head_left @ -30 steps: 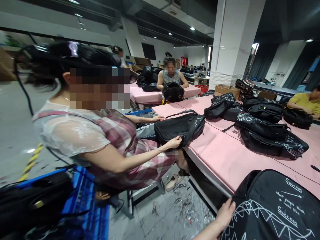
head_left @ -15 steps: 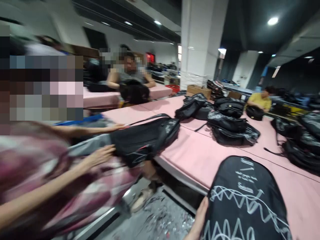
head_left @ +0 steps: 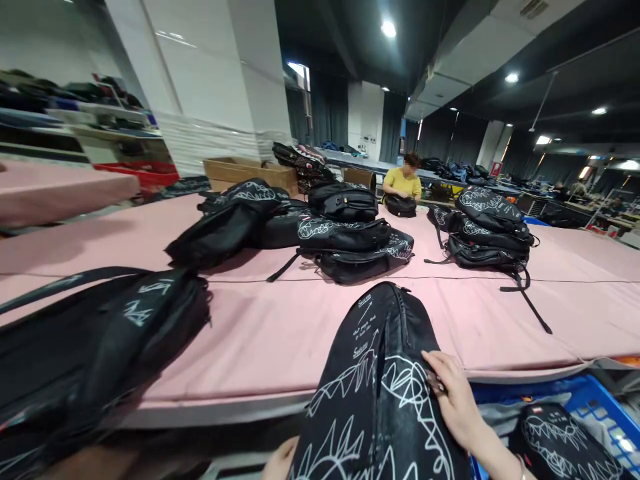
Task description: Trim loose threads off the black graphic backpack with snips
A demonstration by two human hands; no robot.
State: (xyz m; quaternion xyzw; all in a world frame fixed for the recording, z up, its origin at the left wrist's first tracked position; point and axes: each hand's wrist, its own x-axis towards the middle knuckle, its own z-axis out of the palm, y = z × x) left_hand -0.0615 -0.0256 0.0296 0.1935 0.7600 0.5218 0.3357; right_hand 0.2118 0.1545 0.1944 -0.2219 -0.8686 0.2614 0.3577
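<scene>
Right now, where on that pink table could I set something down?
Two patches look bare on the pink table: between the left bag and the held bag, and right of the held bag, short of the strap trailing from the right stack. It is crowded at the middle pile by the box.

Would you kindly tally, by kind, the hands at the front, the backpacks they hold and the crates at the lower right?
Hands: 2 (left hand, right hand)
Held black backpack: 1
Blue crate: 1
Total: 4
</scene>
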